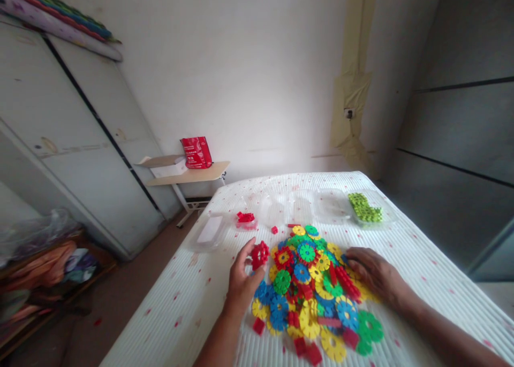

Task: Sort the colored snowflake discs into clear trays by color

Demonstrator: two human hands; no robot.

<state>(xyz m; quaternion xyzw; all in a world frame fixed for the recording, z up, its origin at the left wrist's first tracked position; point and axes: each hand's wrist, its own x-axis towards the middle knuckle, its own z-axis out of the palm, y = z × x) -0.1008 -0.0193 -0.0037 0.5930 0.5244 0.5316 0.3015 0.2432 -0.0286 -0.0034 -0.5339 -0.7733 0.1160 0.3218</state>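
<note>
A pile of notched plastic discs [302, 273] in yellow, blue, green and red, with red blocks mixed in, lies on the bed in front of me. On its left side my left hand [244, 273] is closed around a red toothed plastic piece [260, 254], held between thumb and fingers. My right hand [371, 270] lies over the right edge of the pile, fingers bent down onto the pieces; its fingertips are partly hidden, and I cannot tell whether it grips one. Several loose red blocks [313, 353] lie at the near edge.
Beyond the pile stand clear plastic containers [330, 205]. One holds bright green pieces [364, 207], another red pieces [246, 217]. A clear tray with a white sheet [210, 229] sits at left. Behind are a small table [201, 173] with a red bag [196, 153] and a cabinet [80, 105].
</note>
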